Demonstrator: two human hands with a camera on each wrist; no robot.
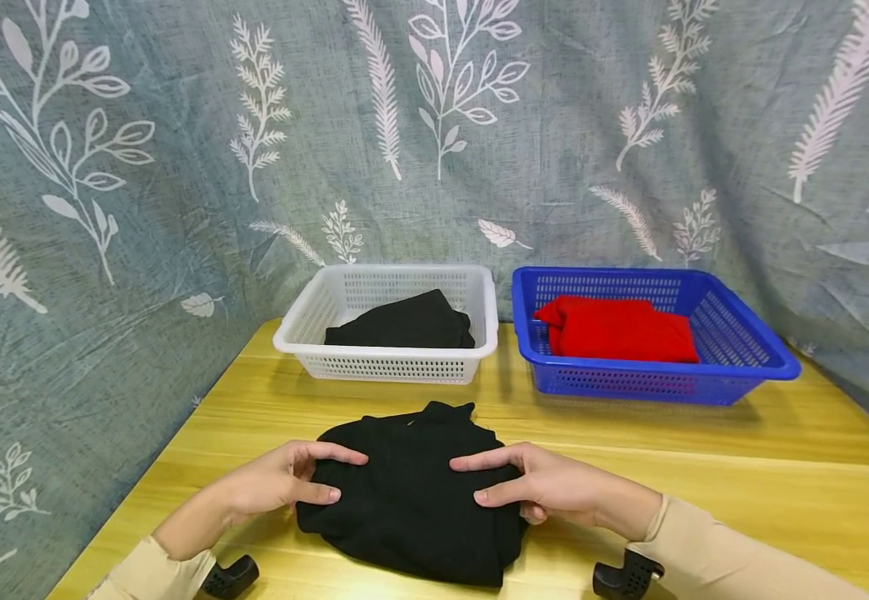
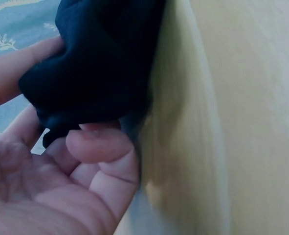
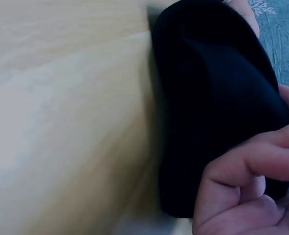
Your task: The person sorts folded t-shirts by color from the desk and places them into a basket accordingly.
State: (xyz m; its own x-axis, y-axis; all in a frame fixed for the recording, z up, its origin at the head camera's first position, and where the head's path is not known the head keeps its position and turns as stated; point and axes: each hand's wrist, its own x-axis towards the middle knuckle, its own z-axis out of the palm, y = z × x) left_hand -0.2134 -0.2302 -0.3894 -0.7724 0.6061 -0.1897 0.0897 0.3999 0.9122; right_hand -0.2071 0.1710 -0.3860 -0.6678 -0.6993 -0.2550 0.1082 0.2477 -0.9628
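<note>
A bundled black garment (image 1: 412, 492), loosely folded, lies low over the front middle of the table. My left hand (image 1: 277, 479) grips its left side, with thumb and index finger on top. In the left wrist view, the other fingers of the left hand (image 2: 71, 181) curl in under the cloth's edge (image 2: 100, 73). On the right side my right hand (image 1: 546, 483) holds the garment the same way, thumb and index finger over it. The right wrist view has curled fingers (image 3: 247, 171) at the underside of the black cloth (image 3: 217, 98).
Behind the garment stands a white basket (image 1: 392, 354) with a folded black cloth (image 1: 412, 323) in it. To its right is a blue basket (image 1: 629, 383) holding a folded red cloth (image 1: 621, 331). A patterned grey-green curtain (image 1: 554, 167) hangs behind and beside the wooden table (image 1: 741, 483).
</note>
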